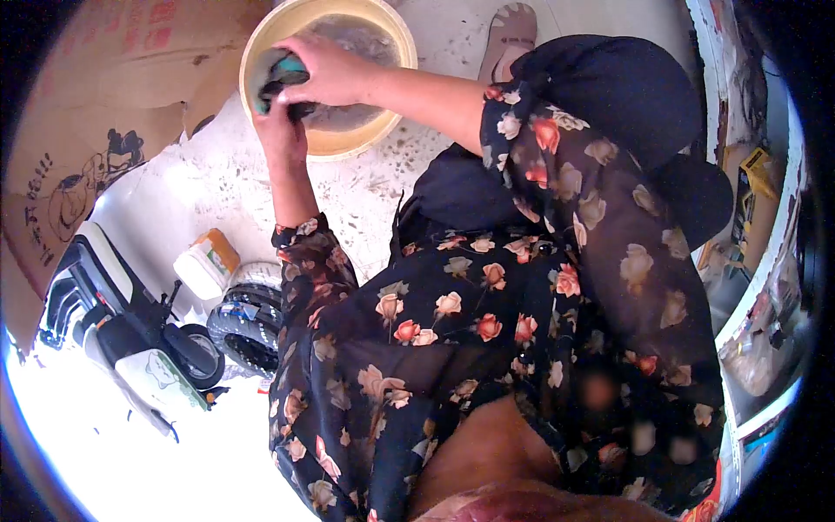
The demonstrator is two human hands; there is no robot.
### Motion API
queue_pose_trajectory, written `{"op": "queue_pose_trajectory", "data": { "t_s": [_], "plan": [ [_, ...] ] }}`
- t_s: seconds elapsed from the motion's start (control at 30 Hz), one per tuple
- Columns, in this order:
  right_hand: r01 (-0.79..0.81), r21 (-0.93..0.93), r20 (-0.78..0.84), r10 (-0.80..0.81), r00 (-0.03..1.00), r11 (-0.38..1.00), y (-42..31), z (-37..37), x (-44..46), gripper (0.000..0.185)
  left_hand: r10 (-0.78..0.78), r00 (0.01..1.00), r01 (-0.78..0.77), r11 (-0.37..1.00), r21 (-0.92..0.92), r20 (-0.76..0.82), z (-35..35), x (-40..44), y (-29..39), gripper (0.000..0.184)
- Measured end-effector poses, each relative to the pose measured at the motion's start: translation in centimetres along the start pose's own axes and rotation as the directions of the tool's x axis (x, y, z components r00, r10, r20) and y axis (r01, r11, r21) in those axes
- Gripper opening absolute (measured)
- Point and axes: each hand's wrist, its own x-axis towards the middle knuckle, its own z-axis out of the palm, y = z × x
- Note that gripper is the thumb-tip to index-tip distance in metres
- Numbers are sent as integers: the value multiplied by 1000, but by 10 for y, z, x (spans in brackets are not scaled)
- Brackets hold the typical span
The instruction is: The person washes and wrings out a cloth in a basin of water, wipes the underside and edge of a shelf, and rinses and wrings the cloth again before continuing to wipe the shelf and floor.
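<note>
Over the left side of a yellow basin (402,52) with murky grey water (357,39) in it, both my hands hold a dark, bunched item with teal parts (285,76). It looks soft like cloth, but its kind is not clear. My right hand (326,74) is closed over it from above and the right. From below, my left hand (280,130) grips its lower end near the basin's rim. Fingers of both hands partly cover the item.
Dark splashes mark the pale floor (383,187). A sandal on a foot (511,39) stands right of the basin. Cardboard (104,96) lies at upper left. Further down are a white tub (207,265), stacked tyres (248,326) and a scooter (143,339). Cluttered shelves (752,261) line the right.
</note>
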Motion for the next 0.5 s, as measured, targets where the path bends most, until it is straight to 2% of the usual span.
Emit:
{"op": "queue_pose_trajectory", "data": {
  "t_s": [0.03, 0.07, 0.13, 0.17, 0.23, 0.27, 0.3, 0.33, 0.37, 0.4, 0.43, 0.47, 0.5],
  "plan": [
    [16, -127, 83, -6, 997, 992, -5, -4, -1, 102, -99, 995, 98, 983, -158, 4, -3, 4, 1, 45],
    [-58, -87, 118, 69, 991, 994, -12, -6, -4, 105, -141, 989, 147, 955, -256, 43, -5, 5, 0, 44],
    [-216, -7, 195, 213, 957, 976, -21, -7, -7, 113, -261, 957, 288, 816, -501, 125, 15, -10, 22, 46],
    [-220, -27, 124, 221, 967, 975, -2, 7, -3, 116, -262, 949, 314, 793, -523, 173, 23, -19, 31, 47],
    [-346, 87, 178, 327, 928, 934, 5, 9, 0, 115, -251, 928, 367, 741, -562, 276, 38, -27, 43, 50],
    [-407, 138, 211, 374, 903, 903, 9, 9, 1, 115, -252, 924, 371, 778, -507, 288, 30, -22, 38, 51],
    [-391, 159, 179, 363, 914, 907, 2, 3, -3, 94, -258, 920, 373, 811, -451, 296, 12, -16, 30, 52],
    [-525, 189, 264, 472, 841, 830, -14, -3, -5, 82, -264, 917, 371, 841, -395, 300, -1, -13, 27, 54],
    [-643, 205, 346, 560, 753, 738, -30, -11, -4, 70, -217, 975, 220, 974, -48, 57, -12, -7, 22, 54],
    [-747, 209, 425, 630, 651, 631, -37, -16, -1, 58, -188, 979, 191, 981, -27, 83, -26, 4, 18, 55],
    [-756, 406, 492, 574, 655, 514, -34, -10, -1, 32, -166, 981, 167, 986, -4, 104, -31, 11, 22, 56],
    [-747, 528, 509, 553, 660, 405, -32, -5, -3, 29, -147, 981, 145, 989, 23, 124, -35, 14, 24, 57],
    [-719, 632, 520, 530, 670, 289, -30, -1, -4, 26, -129, 988, 132, 991, -28, 86, -33, 18, 17, 55]
  ]
}}
